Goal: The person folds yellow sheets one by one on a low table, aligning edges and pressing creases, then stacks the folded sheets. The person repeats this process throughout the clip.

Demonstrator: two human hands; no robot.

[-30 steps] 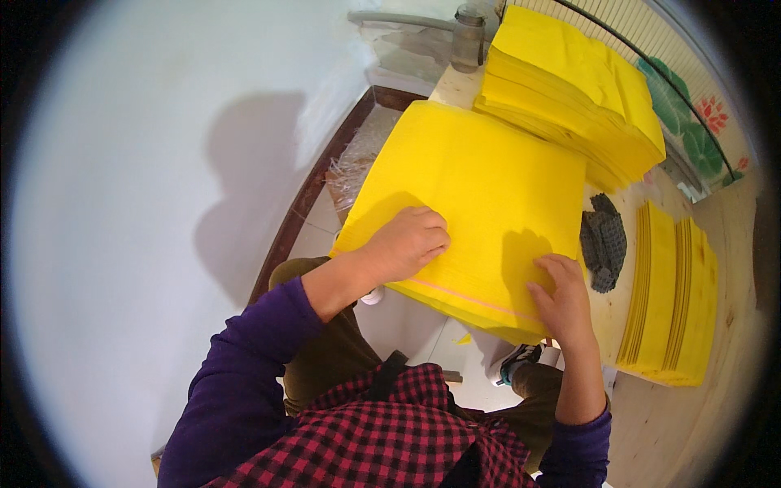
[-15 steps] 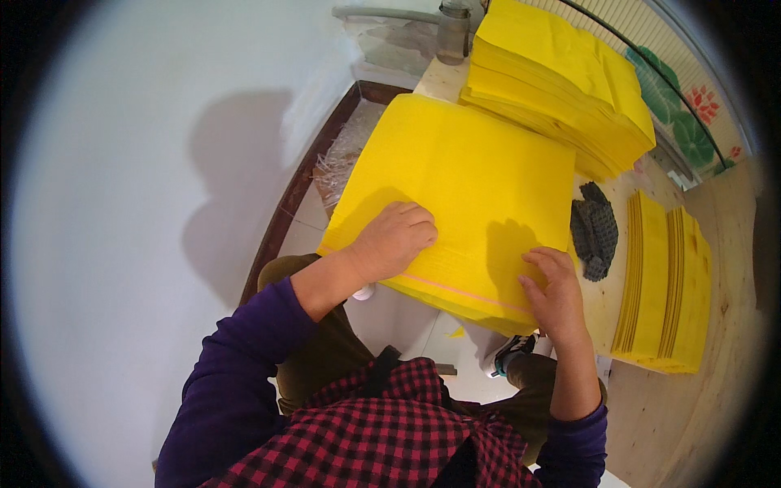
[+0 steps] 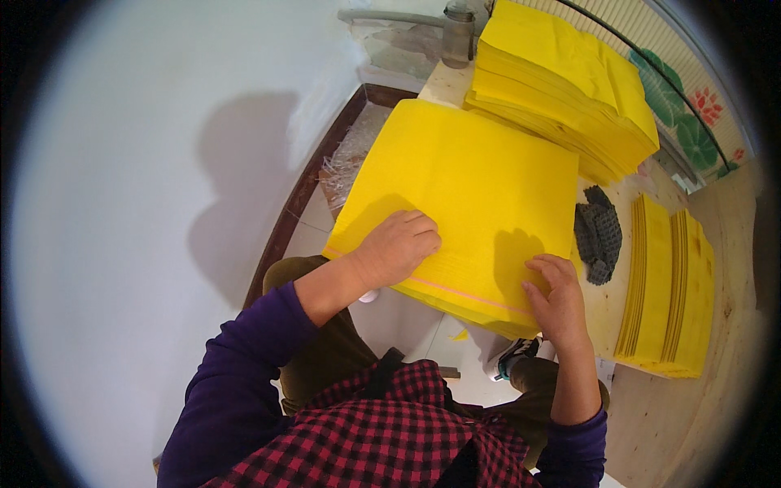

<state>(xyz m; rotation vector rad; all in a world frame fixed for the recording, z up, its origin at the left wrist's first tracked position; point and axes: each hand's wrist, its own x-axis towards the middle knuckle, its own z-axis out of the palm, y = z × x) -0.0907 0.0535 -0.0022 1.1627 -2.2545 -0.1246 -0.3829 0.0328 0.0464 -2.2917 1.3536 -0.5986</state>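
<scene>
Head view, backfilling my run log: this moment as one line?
left hand: curled over yellow sheets; right hand: open at their right edge; dark cloth: beyond it

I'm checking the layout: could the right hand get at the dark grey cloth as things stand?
Probably yes: the right hand, at the yellow sheets, is close to the dark grey cloth, which lies uncovered past their right edge.

On the table (image 3: 603,317) we find the sheets (image 3: 468,187) before us, the pile (image 3: 561,69) behind them, the jar (image 3: 459,39) left of the pile. The cloth (image 3: 599,237) lies right of the sheets; the bundles (image 3: 647,285) lie right of the cloth.
</scene>
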